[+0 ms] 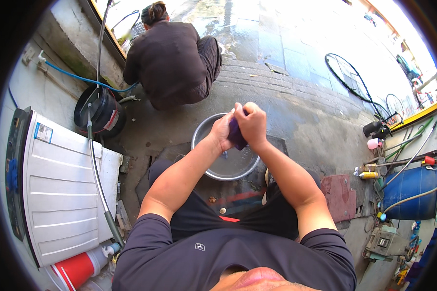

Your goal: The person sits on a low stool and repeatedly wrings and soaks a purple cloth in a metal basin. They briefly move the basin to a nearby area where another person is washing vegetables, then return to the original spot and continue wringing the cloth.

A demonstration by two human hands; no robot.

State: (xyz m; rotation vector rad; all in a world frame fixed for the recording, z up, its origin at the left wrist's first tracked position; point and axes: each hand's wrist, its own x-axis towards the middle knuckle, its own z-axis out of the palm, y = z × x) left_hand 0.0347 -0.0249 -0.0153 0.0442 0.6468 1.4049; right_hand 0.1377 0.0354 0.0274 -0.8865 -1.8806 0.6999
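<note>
Both hands are raised above a round metal basin [193,143] on the ground between my knees. A dark purple cloth [237,135] is bunched between them. My left hand [221,131] has it against the palm, with the fingers partly hidden behind the fabric. From the other side my right hand [253,122] closes on its upper part in a fist. Below the cloth, greyish water [229,166] lies in the basin, and a small bluish thing beside my left wrist is too indistinct to name.
A person [171,62] in dark clothes crouches ahead, back turned. Left are a white washing machine [63,182], a black bucket [98,112] with a blue hose [80,77], and a red bucket [74,268]. Right are a blue barrel [409,194] and a reddish board [337,194].
</note>
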